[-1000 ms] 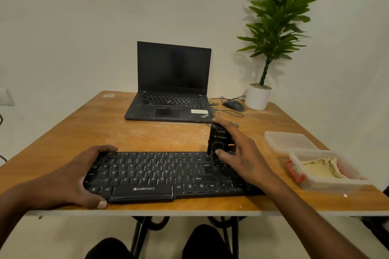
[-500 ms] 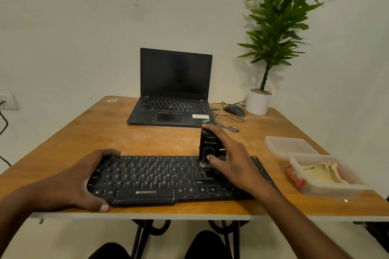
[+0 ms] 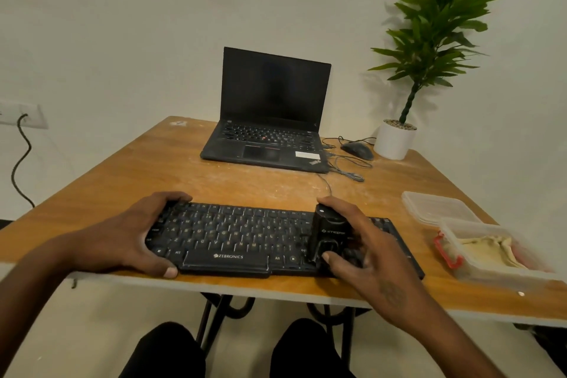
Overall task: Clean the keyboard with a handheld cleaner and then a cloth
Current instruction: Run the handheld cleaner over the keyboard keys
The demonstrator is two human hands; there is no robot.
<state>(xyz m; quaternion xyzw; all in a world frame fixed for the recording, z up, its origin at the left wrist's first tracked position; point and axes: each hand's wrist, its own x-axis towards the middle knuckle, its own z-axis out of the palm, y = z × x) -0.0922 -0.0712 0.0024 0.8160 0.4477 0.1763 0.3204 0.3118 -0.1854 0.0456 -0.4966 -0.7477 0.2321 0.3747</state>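
Gripping the handheld cleaner (image 3: 329, 235) upright on the keyboard (image 3: 245, 239) at the table's (image 3: 122, 181) near edge, the right hand (image 3: 365, 255) is risking snagging keycaps; the left hand (image 3: 122, 236) is clasping its end.

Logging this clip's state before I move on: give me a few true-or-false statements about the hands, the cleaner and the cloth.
1. The right hand holds the handheld cleaner on the keyboard. True.
2. The left hand is wiping with the cloth. False: it grips the keyboard's left end; the cloth lies in the open plastic container.
3. The laptop is closed. False: it stands open, screen dark.
4. A mouse lies beside the potted plant. True.
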